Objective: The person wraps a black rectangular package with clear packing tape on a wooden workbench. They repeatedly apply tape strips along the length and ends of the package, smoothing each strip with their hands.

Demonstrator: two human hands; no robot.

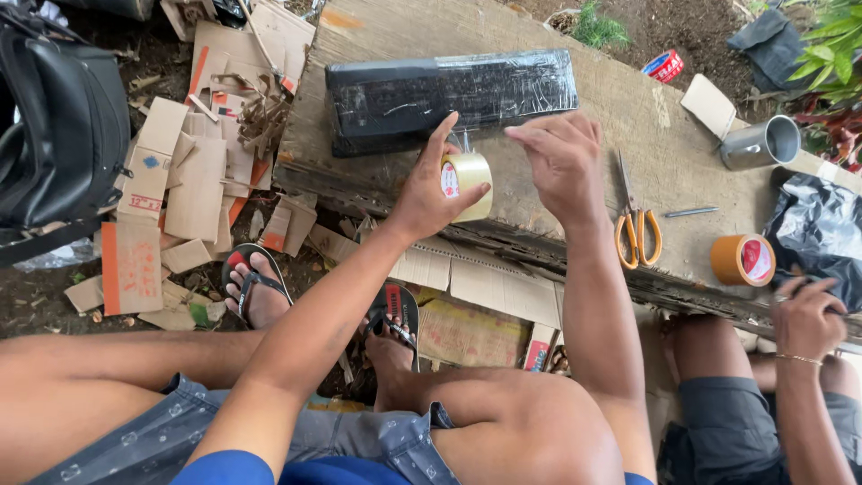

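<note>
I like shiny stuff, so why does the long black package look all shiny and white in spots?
In the head view, soft daylight glints off the clear wrap on the long black package, making pale streaks; the metal cup gleams too. Shadows are faint. The left hand with its clear tape roll looks sharp, and the picture's edges bend slightly.

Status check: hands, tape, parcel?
Left hand grips clear tape roll. Right hand pinches the tape's free end. Black wrapped parcel lies just beyond on the wooden bench; nothing between.

Three tape rolls (467, 184), one pair of scissors (636, 229), one wrapped black package (449, 94).
</note>
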